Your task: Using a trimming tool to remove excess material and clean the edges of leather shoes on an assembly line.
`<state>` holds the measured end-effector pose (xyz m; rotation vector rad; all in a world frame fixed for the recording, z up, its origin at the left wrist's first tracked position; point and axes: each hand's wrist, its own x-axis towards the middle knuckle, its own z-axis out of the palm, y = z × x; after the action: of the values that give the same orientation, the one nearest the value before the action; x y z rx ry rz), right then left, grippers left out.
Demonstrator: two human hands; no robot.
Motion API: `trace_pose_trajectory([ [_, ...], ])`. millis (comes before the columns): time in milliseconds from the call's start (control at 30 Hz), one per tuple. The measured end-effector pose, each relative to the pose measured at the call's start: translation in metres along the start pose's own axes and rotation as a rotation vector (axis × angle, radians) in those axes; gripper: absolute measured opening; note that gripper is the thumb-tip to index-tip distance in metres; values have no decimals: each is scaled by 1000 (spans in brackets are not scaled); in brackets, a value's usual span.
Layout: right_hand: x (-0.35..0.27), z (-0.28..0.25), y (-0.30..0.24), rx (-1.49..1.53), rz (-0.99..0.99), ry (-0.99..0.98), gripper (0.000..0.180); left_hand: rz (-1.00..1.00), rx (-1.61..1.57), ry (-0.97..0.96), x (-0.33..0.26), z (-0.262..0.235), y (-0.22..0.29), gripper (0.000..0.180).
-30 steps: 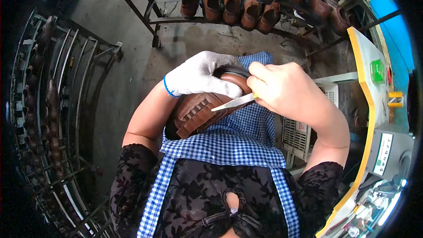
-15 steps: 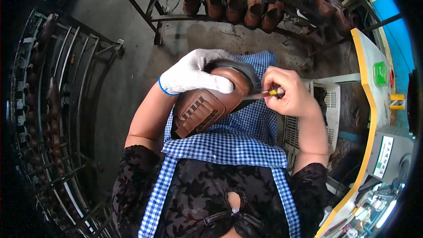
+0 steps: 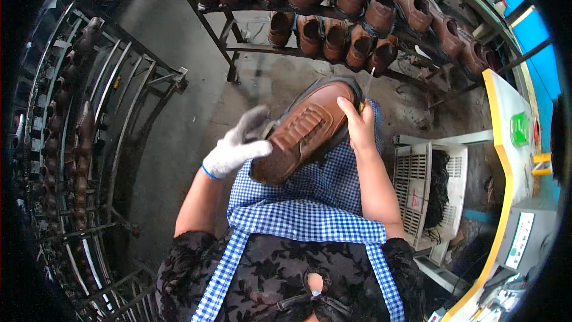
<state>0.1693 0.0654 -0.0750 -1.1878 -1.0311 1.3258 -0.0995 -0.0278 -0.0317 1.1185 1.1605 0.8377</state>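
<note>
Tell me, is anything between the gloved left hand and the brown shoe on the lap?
Nothing visible is. The gloved left hand lies right against the side of the brown shoe, and the bare right hand grips its other side.

The right hand (image 3: 359,126) covers most of a thin tool (image 3: 369,80), so only its pale tip shows and its kind cannot be told. The brown shoe (image 3: 304,131) hides the gloved left hand's (image 3: 237,145) palm. The shoe rack (image 3: 333,12) is cut off by the top edge. The dark contents of the white crate (image 3: 426,194) are too blurred to identify.
</note>
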Motion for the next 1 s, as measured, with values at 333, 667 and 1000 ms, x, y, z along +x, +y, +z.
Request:
trace_pose_trajectory([
  [333, 28, 34, 26, 44, 42, -324, 46, -231, -871, 313, -1, -22, -59, 63],
  [667, 46, -15, 66, -44, 167, -118, 20, -198, -574, 533, 263, -195, -99, 16],
  [1000, 57, -3, 60, -133, 291, -285, 20, 633, 1133, 1035, 353, -154, -79, 37],
])
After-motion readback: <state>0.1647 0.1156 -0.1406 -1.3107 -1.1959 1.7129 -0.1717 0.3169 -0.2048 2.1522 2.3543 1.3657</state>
